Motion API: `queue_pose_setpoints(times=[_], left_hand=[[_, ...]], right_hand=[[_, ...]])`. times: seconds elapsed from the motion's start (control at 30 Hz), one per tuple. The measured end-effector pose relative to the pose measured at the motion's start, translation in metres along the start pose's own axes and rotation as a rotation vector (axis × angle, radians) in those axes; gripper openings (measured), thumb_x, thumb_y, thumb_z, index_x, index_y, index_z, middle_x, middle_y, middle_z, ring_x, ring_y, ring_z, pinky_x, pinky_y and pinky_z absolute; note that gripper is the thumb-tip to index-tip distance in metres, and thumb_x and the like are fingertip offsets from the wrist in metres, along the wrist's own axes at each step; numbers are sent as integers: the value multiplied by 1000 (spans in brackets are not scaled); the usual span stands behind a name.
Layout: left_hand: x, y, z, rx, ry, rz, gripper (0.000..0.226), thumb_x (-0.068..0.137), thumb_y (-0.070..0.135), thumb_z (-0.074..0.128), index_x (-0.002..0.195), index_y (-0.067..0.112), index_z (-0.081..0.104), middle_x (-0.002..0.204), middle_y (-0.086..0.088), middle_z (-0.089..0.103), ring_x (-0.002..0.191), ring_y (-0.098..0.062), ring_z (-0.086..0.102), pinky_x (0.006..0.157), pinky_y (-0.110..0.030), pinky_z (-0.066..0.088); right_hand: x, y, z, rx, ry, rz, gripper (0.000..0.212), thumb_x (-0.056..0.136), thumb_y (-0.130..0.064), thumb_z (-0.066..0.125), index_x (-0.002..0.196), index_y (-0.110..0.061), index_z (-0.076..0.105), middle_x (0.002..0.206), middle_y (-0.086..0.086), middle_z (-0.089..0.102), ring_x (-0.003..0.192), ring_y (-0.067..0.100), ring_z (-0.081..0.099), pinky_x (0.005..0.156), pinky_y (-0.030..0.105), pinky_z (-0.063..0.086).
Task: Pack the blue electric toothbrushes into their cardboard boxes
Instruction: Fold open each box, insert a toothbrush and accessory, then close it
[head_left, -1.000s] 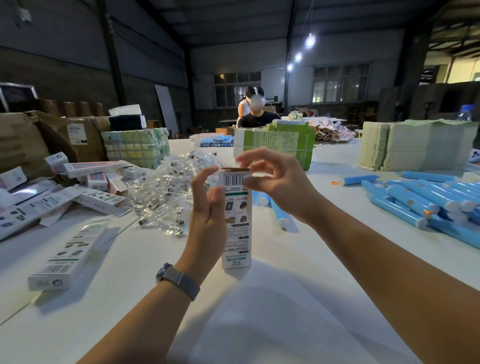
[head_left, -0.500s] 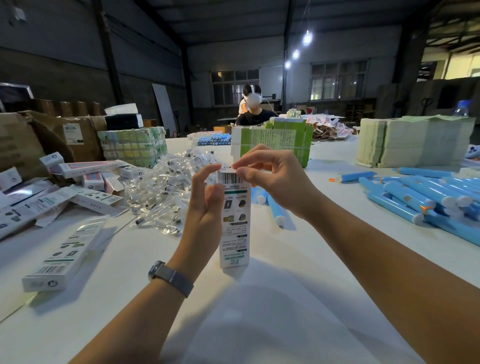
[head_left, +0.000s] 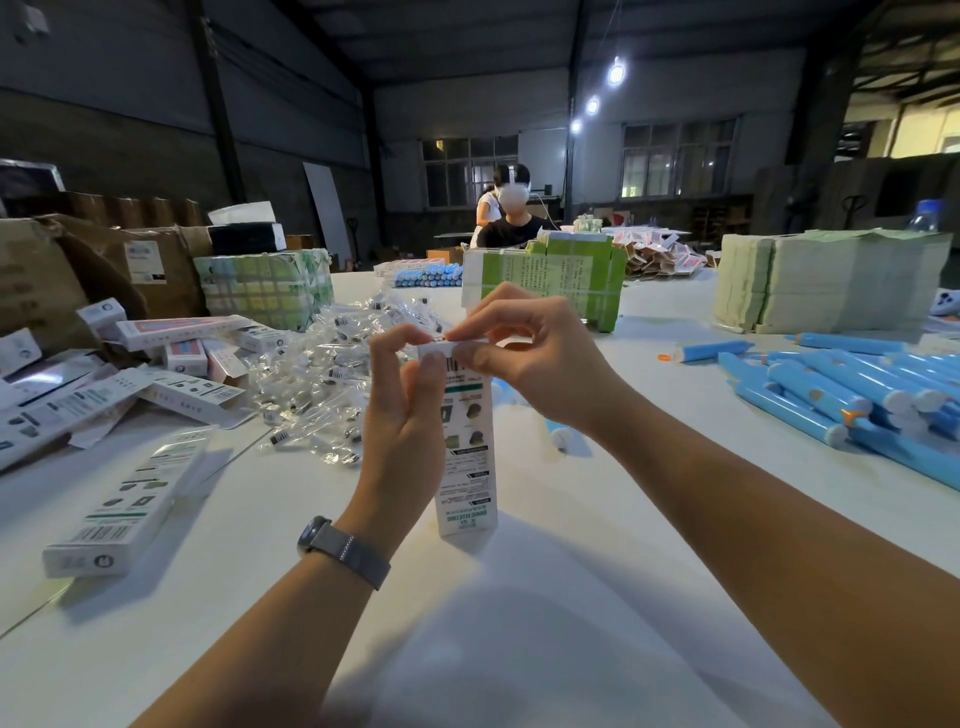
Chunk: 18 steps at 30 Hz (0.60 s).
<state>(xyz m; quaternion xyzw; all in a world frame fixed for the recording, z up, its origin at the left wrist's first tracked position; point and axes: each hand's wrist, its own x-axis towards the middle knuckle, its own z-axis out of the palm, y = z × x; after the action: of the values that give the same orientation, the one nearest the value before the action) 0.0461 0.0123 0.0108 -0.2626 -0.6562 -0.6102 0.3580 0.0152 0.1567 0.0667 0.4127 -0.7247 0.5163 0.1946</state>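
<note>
Warehouse bkgd is sitting dim, w/ hanging lights and windows at the far wall; I'm seeing a white table (head_left: 519, 649) filling most of the view. At centre a cardboard box (head_left: 467, 457) is standing upright on the table, printed back facing me, text too small to read beyond a barcode near the top. Left hand (head_left: 402, 415) is gripping the box's upper left side, thumb and fingers curling onto the top edge. Right hand (head_left: 524, 353) is pinching the top flap, fingers bent over it; whether the flap is fully tucked I can't tell, the fingers are hiding the seam. Can't see inside the box.

Blue toothbrushes (head_left: 841, 389) are lying in a heap at the right, pile running off the frame edge. One more blue toothbrush tip (head_left: 558, 434) is poking out just behind the box, mostly hidden by the right wrist. Clear-bagged brush heads (head_left: 322, 374) are piled left of the hands, contents hard to make out. Flat and folded boxes (head_left: 124, 509) are scattering along the left, some cut off. Stacked leaflets (head_left: 831, 280) are sitting far right. Another person (head_left: 511, 218) is sitting at the far end, partly behind a green pack (head_left: 561, 275).
</note>
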Motion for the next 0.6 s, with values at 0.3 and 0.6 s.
queue_pose_setpoints(times=[0.3, 0.6], left_hand=[[1, -1, 2, 32, 13, -6, 7, 102, 29, 38, 104, 35, 38, 79, 4, 66, 66, -14, 64, 57, -31, 54], [-3, 0, 5, 115, 45, -18, 12, 102, 32, 36, 114, 30, 36, 81, -18, 60, 70, -36, 61, 60, -56, 52]], right_hand=[[-2, 1, 2, -68, 19, -7, 10, 88, -12, 72, 91, -22, 71, 92, -11, 62, 87, 12, 61, 76, 22, 53], [1, 0, 3, -139, 74, -24, 2, 88, -14, 72, 87, -16, 72, 88, -5, 62, 76, 9, 61, 68, 24, 54]])
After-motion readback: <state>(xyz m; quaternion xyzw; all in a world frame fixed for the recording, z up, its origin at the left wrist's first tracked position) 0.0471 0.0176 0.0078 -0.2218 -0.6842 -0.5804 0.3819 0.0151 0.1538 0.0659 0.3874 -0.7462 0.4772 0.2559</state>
